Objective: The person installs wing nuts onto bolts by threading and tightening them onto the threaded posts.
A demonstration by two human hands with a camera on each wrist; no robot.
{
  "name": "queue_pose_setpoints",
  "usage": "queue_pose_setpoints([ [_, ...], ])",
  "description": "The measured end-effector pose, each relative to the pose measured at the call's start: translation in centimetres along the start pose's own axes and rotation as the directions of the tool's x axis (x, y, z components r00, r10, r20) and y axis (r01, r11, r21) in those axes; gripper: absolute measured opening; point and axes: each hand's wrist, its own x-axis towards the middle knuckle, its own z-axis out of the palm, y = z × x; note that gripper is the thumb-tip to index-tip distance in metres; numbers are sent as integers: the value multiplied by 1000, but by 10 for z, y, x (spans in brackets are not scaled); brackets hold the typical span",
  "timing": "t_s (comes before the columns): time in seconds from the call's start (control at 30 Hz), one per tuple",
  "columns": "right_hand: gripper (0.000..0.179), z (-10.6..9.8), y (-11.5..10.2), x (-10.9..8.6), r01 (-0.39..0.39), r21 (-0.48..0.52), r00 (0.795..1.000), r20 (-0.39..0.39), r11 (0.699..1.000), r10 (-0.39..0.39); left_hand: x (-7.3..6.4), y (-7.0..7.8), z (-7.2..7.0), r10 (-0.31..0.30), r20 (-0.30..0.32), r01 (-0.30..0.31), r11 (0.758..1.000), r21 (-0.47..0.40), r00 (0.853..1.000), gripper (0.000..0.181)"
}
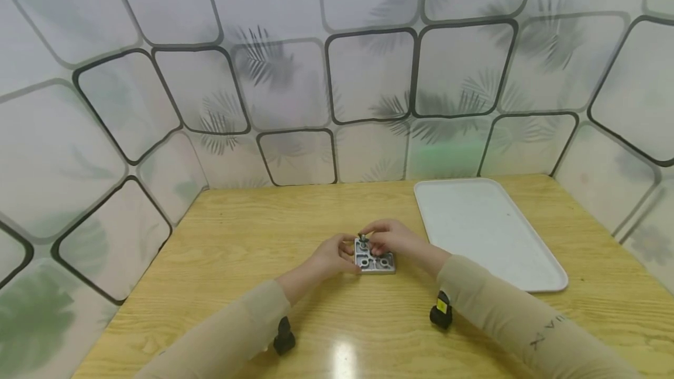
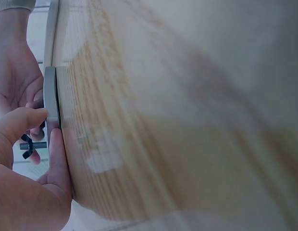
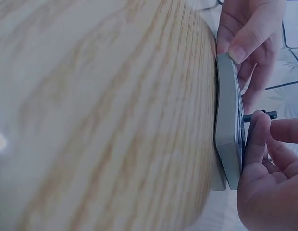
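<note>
A square grey metal plate [image 1: 377, 269] with recessed pockets and round bosses lies on the wooden table. Out of its far left corner rises a threaded bolt [image 3: 271, 115] carrying a black wing nut [image 2: 27, 146]. My left hand [image 1: 330, 257] grips the plate's left side, its thumb at the near corner and fingers along the edge. From the right, my right hand [image 1: 392, 237] reaches over the plate and pinches at the wing nut, index finger and thumb around the bolt. Those fingers partly hide the bolt in the right wrist view.
A white rectangular tray [image 1: 487, 233] lies on the table [image 1: 253, 221] to the right, beyond my right forearm. A patterned curtain [image 1: 368, 75] stands behind the table and along both sides. Black wrist devices [image 1: 441, 312] hang under both sleeves.
</note>
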Motion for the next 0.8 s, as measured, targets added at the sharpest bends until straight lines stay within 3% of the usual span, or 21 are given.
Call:
queue_pose_setpoints([
  [0.4, 40, 2, 0, -1, -7, -32, 1000, -20, 999, 6, 0, 2, 0, 1, -5, -1, 1000, 10, 1000, 82],
  [0.8, 32, 2, 5, -1, 9, -92, 998, -56, 996, -14, -1, 2, 1, 15, -2, -15, 1000, 1, 1000, 82],
])
